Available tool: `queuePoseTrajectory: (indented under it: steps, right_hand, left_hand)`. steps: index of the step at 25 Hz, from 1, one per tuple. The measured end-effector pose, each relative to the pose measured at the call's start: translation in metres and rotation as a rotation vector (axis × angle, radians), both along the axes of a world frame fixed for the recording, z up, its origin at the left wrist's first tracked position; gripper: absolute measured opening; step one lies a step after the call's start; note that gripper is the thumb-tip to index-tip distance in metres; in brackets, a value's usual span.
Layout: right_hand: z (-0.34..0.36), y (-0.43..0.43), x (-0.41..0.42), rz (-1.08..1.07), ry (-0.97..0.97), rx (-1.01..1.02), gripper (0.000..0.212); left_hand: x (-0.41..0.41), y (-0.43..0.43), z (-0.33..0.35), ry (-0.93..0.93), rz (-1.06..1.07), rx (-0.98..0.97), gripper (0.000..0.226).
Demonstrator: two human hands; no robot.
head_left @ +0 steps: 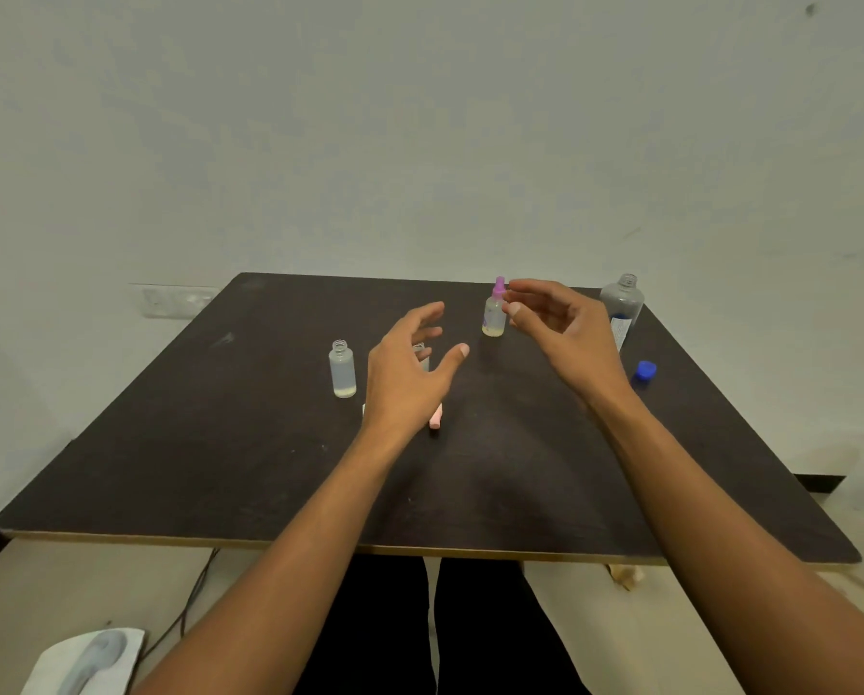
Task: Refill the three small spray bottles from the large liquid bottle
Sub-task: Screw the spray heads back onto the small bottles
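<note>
Dark table (219,443) under both hands. L hand (410,373) & R hand (560,333) hovered, fingers loose, gripping nothing. Purple-topped spray bottle (494,313) just beside R fingertips; large uncapped bottle (621,308) behind R hand.

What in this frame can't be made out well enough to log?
Head view:
- Middle small bottle: mostly behind the left hand; fill level unreadable.
- Pink spray top: upper end hidden under the same hand.
- White sliver by the left wrist: too hidden to identify.
- Large bottle: lower left side behind the right hand; label print too small to read.
</note>
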State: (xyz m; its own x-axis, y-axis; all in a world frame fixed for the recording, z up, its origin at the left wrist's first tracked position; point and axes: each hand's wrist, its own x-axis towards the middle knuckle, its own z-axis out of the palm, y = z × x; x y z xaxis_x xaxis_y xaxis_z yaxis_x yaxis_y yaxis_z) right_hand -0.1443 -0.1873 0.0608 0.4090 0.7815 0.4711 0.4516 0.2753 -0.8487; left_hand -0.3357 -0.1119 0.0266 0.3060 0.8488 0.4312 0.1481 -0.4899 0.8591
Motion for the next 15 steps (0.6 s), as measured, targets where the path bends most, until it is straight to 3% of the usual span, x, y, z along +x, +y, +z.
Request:
queuePoseTrajectory:
  steps: [4,9,15]
  right_hand:
    - [-0.021,0.0,-0.014,-0.01,-0.296,-0.073,0.029]
    - [-0.063,0.018,-0.033,0.241,-0.955,-0.242,0.05]
    - [-0.076,0.036,-0.041,0.388,-1.141,-0.306,0.039]
  left_hand:
    - [-0.013,0.014,-0.013,0.074,0.066,-0.003,0.06]
    - [-0.011,0.044,-0.04,0.306,0.083,-0.091,0.071]
    - [-0.001,0.058,-0.049,0.348,0.071,-0.143,0.06]
